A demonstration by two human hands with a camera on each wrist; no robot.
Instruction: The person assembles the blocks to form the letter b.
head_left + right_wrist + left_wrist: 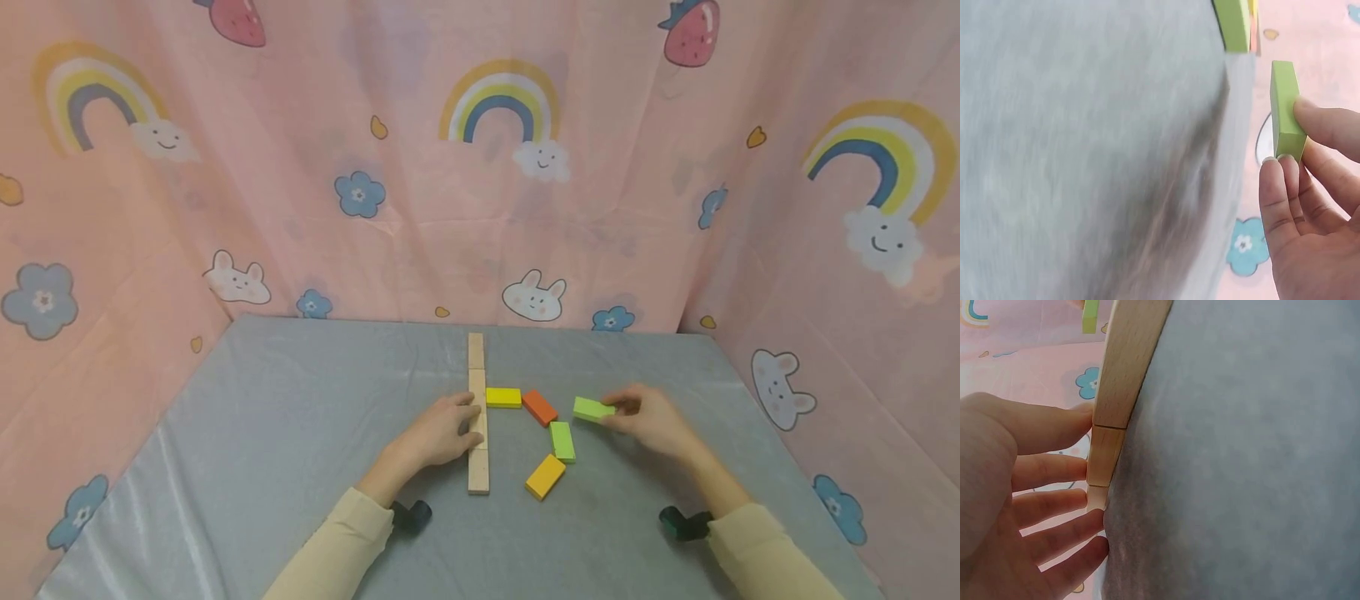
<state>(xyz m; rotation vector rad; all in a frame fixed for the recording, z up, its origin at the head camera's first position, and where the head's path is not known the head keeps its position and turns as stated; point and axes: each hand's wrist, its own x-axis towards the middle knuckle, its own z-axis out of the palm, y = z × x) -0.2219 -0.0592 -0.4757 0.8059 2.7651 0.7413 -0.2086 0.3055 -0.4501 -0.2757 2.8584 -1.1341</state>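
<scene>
My left hand [441, 429] lies against a straight row of three plain wooden blocks [478, 472]. In the left wrist view its fingers are nearly straight, their tips on the wood [1125, 369]. My right hand [654, 421] pinches a light green block [590, 408] between thumb and fingers; the block [1286, 109] stands out past the fingertips. To the left of that block, a curve of flat blocks starts at the wooden row: yellow [503, 398], red-orange [540, 407], a second light green one [562, 442], then an orange-yellow one [545, 477].
A grey cloth [300, 467] covers the tabletop. Pink patterned curtains [420, 250] hang behind it and at both sides. Dark devices are worn at the left wrist [413, 517] and the right wrist [684, 523], low over the cloth.
</scene>
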